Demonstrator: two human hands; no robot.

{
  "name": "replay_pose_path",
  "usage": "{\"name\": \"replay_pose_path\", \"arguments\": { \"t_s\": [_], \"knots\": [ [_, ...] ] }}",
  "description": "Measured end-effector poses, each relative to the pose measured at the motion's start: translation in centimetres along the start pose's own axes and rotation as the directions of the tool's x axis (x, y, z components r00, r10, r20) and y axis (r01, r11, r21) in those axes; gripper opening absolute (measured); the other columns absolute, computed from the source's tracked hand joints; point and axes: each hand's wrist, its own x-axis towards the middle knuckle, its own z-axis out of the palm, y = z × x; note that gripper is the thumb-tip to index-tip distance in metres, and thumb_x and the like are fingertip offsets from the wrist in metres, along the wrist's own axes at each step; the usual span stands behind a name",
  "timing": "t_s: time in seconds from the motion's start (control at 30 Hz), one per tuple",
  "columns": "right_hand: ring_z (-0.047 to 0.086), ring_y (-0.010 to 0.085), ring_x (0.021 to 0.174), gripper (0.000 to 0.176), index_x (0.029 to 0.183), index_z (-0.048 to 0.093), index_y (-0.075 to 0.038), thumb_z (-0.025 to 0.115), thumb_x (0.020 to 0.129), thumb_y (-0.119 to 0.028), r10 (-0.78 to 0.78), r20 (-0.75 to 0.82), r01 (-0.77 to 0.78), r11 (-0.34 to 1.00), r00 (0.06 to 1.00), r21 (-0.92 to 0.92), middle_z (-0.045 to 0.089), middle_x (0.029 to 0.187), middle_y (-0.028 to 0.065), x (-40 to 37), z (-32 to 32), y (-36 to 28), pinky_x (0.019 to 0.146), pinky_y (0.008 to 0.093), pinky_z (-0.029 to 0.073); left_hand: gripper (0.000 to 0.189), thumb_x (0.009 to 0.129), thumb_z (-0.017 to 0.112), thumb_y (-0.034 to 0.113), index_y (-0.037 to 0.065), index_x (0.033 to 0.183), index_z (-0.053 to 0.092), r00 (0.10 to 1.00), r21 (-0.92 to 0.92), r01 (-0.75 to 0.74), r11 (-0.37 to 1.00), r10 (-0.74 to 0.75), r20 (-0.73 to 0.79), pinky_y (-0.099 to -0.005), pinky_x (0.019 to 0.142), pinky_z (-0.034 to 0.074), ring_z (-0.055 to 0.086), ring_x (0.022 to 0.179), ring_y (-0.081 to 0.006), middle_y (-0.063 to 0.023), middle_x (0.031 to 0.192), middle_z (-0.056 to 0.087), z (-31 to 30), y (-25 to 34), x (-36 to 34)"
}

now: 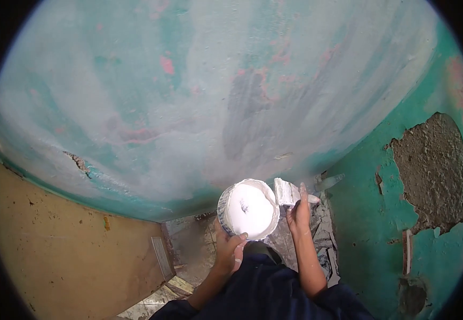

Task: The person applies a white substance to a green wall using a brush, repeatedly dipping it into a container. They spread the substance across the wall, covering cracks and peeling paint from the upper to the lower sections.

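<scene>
Beside the left grip's (230, 250) tub (250, 211), the right grip (299, 214) holds a scraper (285, 191).

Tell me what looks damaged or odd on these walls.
On the right green wall, a large bare patch shows rough grey-brown plaster where the paint has broken away. A crack cuts the lower left of the whitened wall. The tub in the left hand shows no spill.

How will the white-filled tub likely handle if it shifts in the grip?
The tub looks filled nearly to its rim with white material, so it is probably heavy for its size. Only the left hand holds it, low on one side, while the right hand grips a white-coated tool, so it may tip easily. Its smeared rim is likely slippery.
</scene>
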Motion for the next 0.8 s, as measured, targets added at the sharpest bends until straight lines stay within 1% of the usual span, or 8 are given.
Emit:
{"name": "replay_pose_path", "arguments": {
  "t_s": [0.13, 0.23, 0.33, 0.4, 0.53, 0.6, 0.7, 0.8],
  "knots": [
    [0.067, 0.0139, 0.094, 0.033, 0.124, 0.055, -0.006, 0.055, 0.100, -0.030, -0.030, -0.075, 0.023, 0.996, 0.997, -0.091, 0.065, 0.114, 0.0066, -0.7, -0.3, 2.4, 0.063, 0.0233, 0.055, 0.078, 0.071, 0.058, 0.000, 0.009, 0.142, 0.027, 1.000, -0.071, 0.024, 0.997, -0.023, 0.014, -0.0480, 0.104, 0.044, 0.045, 0.128, -0.0313, -0.0168, 0.136, 0.041, -1.6, 3.2, -1.7],
    [0.067, 0.0129, 0.088, 0.032, 0.123, 0.056, -0.007, 0.054, 0.100, -0.029, 0.045, 0.029, -0.048, 0.991, 0.999, 0.129, 0.066, 0.113, 0.0064, -2.7, 0.7, 3.6, 0.060, 0.0204, 0.054, 0.078, 0.072, 0.056, 0.007, 0.010, 0.144, 0.026, 0.999, 0.029, 0.006, 1.000, -0.007, 0.036, -0.0562, 0.107, 0.039, 0.041, 0.132, -0.0357, -0.0182, 0.139, 0.039, -3.7, 4.4, -2.5],
    [0.066, 0.0103, 0.080, 0.033, 0.121, 0.058, -0.006, 0.052, 0.100, -0.032, 0.093, 0.141, -0.125, 0.962, 0.986, 0.241, 0.069, 0.108, 0.0052, -5.3, 1.7, 4.7, 0.058, 0.0178, 0.052, 0.078, 0.072, 0.057, 0.003, 0.007, 0.143, 0.026, 0.998, -0.058, 0.012, 0.998, -0.009, 0.057, -0.0513, 0.105, 0.042, 0.042, 0.131, -0.0334, -0.0186, 0.137, 0.039, -4.8, 5.7, -3.1],
    [0.066, 0.0084, 0.065, 0.038, 0.117, 0.063, -0.002, 0.052, 0.100, -0.035, 0.114, 0.248, -0.213, 0.883, 0.962, 0.419, 0.072, 0.098, 0.0079, -6.4, 1.9, 5.4, 0.045, 0.0179, 0.048, 0.078, 0.072, 0.057, 0.004, 0.007, 0.143, 0.026, 0.997, -0.042, 0.023, 0.999, -0.019, 0.080, -0.0518, 0.106, 0.041, 0.041, 0.132, -0.0337, -0.0186, 0.138, 0.039, -5.7, 6.2, -3.2],
    [0.065, 0.0103, 0.067, 0.040, 0.120, 0.062, -0.001, 0.052, 0.100, -0.034, 0.073, 0.348, -0.258, 0.812, 0.935, 0.523, 0.071, 0.107, 0.0104, -8.5, 2.3, 5.5, 0.051, 0.0197, 0.051, 0.079, 0.072, 0.057, 0.005, 0.007, 0.144, 0.026, 0.993, 0.000, 0.034, 0.999, -0.034, 0.109, -0.0544, 0.108, 0.038, 0.039, 0.133, -0.0352, -0.0180, 0.140, 0.037, -6.8, 6.9, -3.2],
    [0.068, 0.0141, 0.075, 0.040, 0.124, 0.060, -0.002, 0.052, 0.100, -0.032, -0.007, 0.340, -0.194, 0.810, 0.940, 0.553, 0.070, 0.109, 0.0108, -9.4, 3.4, 4.3, 0.055, 0.0216, 0.053, 0.078, 0.072, 0.058, 0.008, 0.009, 0.143, 0.028, 0.991, 0.035, 0.046, 0.998, -0.050, 0.128, -0.0559, 0.107, 0.039, 0.041, 0.132, -0.0353, -0.0168, 0.140, 0.039, -6.7, 7.1, -3.1],
    [0.068, 0.0182, 0.095, 0.033, 0.126, 0.057, -0.006, 0.054, 0.099, -0.024, -0.111, 0.106, 0.055, 0.899, 0.988, 0.434, 0.068, 0.109, 0.0079, -8.8, 3.3, 2.6, 0.062, 0.0254, 0.055, 0.077, 0.071, 0.060, 0.011, 0.011, 0.142, 0.031, 0.989, 0.060, 0.052, 0.997, -0.060, 0.137, -0.0579, 0.106, 0.040, 0.042, 0.132, -0.0357, -0.0157, 0.140, 0.040, -5.9, 7.2, -2.8],
    [0.065, 0.0146, 0.092, 0.024, 0.121, 0.055, -0.011, 0.054, 0.098, -0.019, -0.300, 0.151, 0.245, 0.921, 0.942, 0.304, 0.064, 0.113, 0.0034, -7.3, 2.6, -0.6, 0.061, 0.0259, 0.053, 0.078, 0.071, 0.061, 0.012, 0.011, 0.143, 0.031, 0.984, 0.068, 0.044, 0.997, -0.055, 0.170, -0.0600, 0.106, 0.039, 0.040, 0.133, -0.0371, -0.0165, 0.140, 0.039, -6.8, 6.2, -1.6]
  ]
}}
